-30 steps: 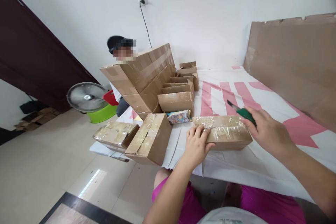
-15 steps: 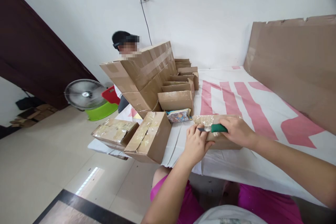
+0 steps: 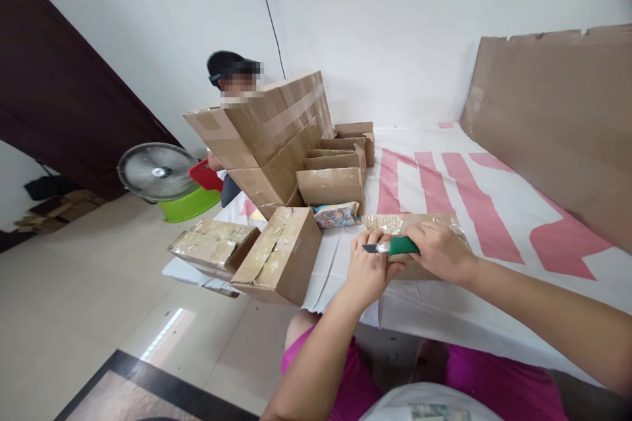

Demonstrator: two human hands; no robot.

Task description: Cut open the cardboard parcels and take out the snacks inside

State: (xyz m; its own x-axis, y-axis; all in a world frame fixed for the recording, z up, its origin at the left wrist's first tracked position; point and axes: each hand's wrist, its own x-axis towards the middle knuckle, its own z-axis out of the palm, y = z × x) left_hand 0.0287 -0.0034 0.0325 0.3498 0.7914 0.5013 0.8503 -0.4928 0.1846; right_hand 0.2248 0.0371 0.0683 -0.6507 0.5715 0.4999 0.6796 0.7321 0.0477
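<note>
A taped cardboard box lies in front of me near the table's front edge. My left hand grips its left end, fingers on top and thumb against the near side. In my right hand is a green-handled utility knife, held over the top of the box. Its blade points left, close above my left fingers; I cannot tell whether it touches the box. Just beyond my left hand lies a small soft pack with a colourful print.
Two taped boxes stand at the table's left edge. Behind them rises a stack of cartons, with open boxes beside it. Another person is behind the stack. A fan stands on the floor; a cardboard sheet leans at right.
My right hand and the utility knife have moved slightly left along the box, so the blade now lies across my left fingers' position. My left hand stays on the box.
</note>
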